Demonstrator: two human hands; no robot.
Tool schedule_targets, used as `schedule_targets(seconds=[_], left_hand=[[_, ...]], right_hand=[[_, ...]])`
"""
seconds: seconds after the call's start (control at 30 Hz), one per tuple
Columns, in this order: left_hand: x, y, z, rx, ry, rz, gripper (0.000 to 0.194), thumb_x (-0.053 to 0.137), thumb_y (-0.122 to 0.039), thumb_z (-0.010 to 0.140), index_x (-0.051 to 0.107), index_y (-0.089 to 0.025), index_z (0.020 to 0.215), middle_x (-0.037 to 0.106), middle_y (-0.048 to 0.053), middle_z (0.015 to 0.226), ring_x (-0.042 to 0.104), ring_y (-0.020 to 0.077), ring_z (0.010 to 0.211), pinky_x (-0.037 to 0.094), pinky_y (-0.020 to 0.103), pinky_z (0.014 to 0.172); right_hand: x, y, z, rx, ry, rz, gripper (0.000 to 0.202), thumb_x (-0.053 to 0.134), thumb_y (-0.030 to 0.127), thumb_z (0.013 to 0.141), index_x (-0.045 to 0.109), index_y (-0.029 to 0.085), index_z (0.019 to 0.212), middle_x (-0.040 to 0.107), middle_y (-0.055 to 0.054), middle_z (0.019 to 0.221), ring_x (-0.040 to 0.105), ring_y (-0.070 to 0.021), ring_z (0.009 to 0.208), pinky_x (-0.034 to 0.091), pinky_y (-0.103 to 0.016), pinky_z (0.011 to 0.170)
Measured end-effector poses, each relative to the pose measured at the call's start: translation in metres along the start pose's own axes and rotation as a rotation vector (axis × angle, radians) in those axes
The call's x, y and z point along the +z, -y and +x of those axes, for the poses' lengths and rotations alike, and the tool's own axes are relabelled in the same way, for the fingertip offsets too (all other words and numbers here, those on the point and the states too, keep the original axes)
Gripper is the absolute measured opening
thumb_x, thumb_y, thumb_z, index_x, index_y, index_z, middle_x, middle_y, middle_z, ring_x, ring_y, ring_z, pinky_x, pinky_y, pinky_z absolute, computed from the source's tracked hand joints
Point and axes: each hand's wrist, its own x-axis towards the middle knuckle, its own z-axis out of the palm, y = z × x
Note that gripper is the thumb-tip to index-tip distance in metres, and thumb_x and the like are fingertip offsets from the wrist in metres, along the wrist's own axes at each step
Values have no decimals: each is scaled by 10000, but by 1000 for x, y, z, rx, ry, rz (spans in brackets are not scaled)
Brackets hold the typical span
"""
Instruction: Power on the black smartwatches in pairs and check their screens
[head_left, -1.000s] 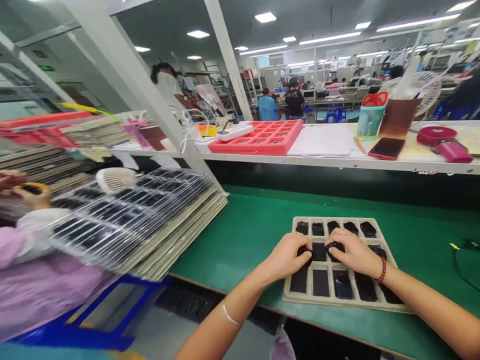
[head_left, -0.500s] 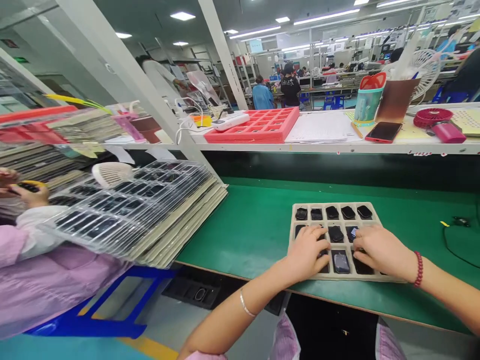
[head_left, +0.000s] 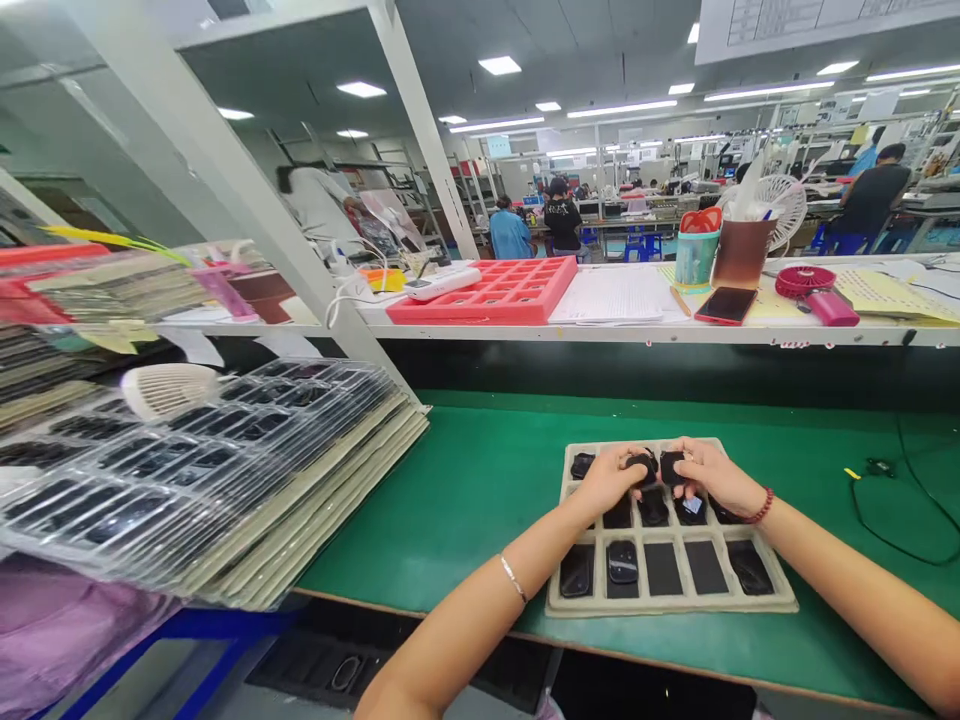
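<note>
My left hand is closed, thumb and fingers pinching a small black rounded-square piece, perhaps a watch body. My right hand grips a similar black piece beside it, a small gap between the two. Both hands are raised over the back rows of a beige moulded tray on the green bench. Other black pieces lie in its cells, such as a glossy-faced one in the front row. One middle-row piece bears a pale square mark. Two front-row cells show flat dark bottoms. My hands partly cover the back row.
A tall stack of trays under clear covers stands at left, a white fan on top. A black cable lies right. Above runs a shelf with a red tray, papers, a phone and a cup.
Both hands have moved from the middle and front rows to the back of the tray and now hold black pieces. Two front-row cells now show bare bottoms. The view has shifted.
</note>
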Motion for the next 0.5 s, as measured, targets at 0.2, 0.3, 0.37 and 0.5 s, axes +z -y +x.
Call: schedule_targets(seconds=[0.2, 0.3, 0.37, 0.5], left_hand=[[-33, 11, 13, -64, -19, -424, 570, 678, -309, 686, 505, -164, 1210, 648, 89, 945, 537, 69, 530, 292, 169, 421], [-38, 12, 9, -94, 41, -560, 633, 699, -292, 689, 471, -190, 1270, 646, 82, 911, 567, 86, 592, 327, 171, 453], [-36, 10, 6, -108, 80, -593, 624, 711, -298, 689, 484, -193, 1261, 642, 71, 867, 567, 84, 582, 333, 167, 455], [-31, 9, 3, -122, 147, -622, 515, 710, -349, 690, 552, -179, 1151, 637, 72, 857, 603, 110, 586, 342, 162, 433]], right_hand=[[1, -23, 25, -22, 34, 327, 455, 612, 340, 799, 489, 234, 1225, 621, -47, 991, 641, -155, 810, 564, -259, 635], [-4, -26, 22, -25, 54, 343, 498, 617, 340, 805, 474, 251, 1274, 617, -35, 915, 629, -155, 783, 561, -269, 653], [-6, -25, 20, -23, 60, 356, 498, 636, 335, 794, 490, 251, 1262, 608, -30, 886, 618, -142, 729, 554, -257, 632], [-6, -22, 19, -16, 97, 421, 384, 655, 315, 779, 577, 232, 1146, 603, -53, 999, 602, -120, 681, 534, -231, 597]])
